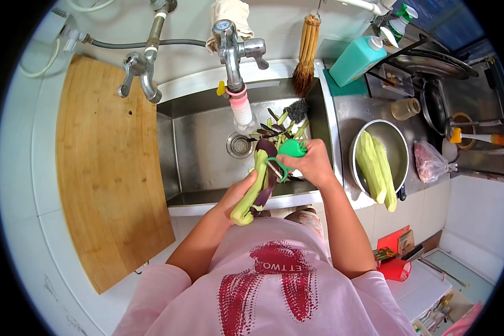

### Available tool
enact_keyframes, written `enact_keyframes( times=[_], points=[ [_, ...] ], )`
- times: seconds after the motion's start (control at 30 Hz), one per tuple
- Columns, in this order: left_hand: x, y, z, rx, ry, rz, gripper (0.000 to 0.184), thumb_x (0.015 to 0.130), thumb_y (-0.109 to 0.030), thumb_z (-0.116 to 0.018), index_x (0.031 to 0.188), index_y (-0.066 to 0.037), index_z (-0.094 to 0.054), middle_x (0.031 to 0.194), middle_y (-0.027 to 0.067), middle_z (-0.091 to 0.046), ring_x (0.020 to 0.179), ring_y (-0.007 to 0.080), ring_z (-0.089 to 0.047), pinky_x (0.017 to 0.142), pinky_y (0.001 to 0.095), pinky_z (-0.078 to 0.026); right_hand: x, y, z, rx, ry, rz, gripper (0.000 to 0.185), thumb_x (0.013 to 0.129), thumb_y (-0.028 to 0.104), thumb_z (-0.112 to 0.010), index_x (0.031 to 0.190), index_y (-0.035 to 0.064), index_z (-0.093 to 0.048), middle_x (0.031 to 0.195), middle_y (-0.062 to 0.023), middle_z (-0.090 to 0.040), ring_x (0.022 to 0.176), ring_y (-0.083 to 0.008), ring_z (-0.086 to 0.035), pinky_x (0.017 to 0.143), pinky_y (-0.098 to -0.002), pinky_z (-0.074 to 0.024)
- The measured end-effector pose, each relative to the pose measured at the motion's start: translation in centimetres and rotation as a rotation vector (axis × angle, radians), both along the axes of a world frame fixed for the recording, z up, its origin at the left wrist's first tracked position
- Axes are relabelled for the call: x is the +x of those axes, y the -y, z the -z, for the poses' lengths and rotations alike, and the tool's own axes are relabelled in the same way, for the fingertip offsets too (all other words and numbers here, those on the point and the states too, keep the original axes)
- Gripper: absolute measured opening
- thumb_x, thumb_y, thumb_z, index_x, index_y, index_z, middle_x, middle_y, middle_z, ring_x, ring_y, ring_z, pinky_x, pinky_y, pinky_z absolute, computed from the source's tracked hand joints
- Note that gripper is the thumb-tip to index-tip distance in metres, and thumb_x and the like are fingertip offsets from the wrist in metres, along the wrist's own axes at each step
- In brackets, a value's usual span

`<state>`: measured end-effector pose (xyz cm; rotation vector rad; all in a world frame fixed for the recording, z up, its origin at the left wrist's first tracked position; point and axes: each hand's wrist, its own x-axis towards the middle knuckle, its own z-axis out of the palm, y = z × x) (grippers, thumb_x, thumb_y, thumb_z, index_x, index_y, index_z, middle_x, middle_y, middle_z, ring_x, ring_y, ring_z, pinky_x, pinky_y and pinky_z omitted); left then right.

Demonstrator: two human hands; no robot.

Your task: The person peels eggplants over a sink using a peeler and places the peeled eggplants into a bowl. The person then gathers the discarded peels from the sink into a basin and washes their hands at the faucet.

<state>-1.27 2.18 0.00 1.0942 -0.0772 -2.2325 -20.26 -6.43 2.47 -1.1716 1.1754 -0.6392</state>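
Over the front part of the sink, my left hand (242,194) is wrapped round a partly peeled eggplant (257,183), pale green on one side and still purple along the other. My right hand (313,161) grips a green peeler (292,148), its blade end against the eggplant's upper right side. Purple and green peelings (279,127) lie in the sink's right part, beyond the hands. Two peeled pale green eggplants (376,168) rest in a metal bowl (402,144) to the right, their near ends over its rim.
A wooden board (113,168) leans at the left. Faucets (228,47) stand above the metal sink (199,134). Behind the peelings sits a dark scrubber (298,110); a bamboo brush (306,56) hangs above. At the right are a teal bottle (357,60), a jar (405,109) and a plastic bag (431,161).
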Motion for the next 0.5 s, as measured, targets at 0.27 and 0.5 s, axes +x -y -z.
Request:
enact_keyframes(
  times=[0.27, 0.5],
  points=[
    [-1.0, 0.2, 0.2, 0.0, 0.263, -0.148, 0.048, 0.091, -0.051, -0.044, 0.114, -0.01, -0.052, 0.085, 0.0082, -0.06, 0.061, 0.016, -0.058, 0.052, 0.0264, -0.048, 0.3, 1.3, 0.9, -0.083, 0.013, 0.236, 0.012, 0.074, 0.008, -0.072, 0.077, -0.0024, -0.067, 0.061, -0.0031, -0.062, 0.053, -0.0076, -0.056, 0.05, -0.025, -0.0471],
    [-0.1, 1.2, 0.9, 0.071, 0.266, -0.023, 0.052, 0.091, -0.056, -0.038, 0.106, -0.009, -0.056, 0.084, 0.0086, -0.061, 0.062, 0.0181, -0.06, 0.049, 0.0299, -0.05, 0.5, -0.4, 0.2, 0.064, 0.113, 0.062, 0.013, 0.074, 0.006, -0.072, 0.081, -0.0032, -0.065, 0.067, -0.0031, -0.062, 0.055, -0.0074, -0.055, 0.048, -0.0218, -0.0472]
  ],
)
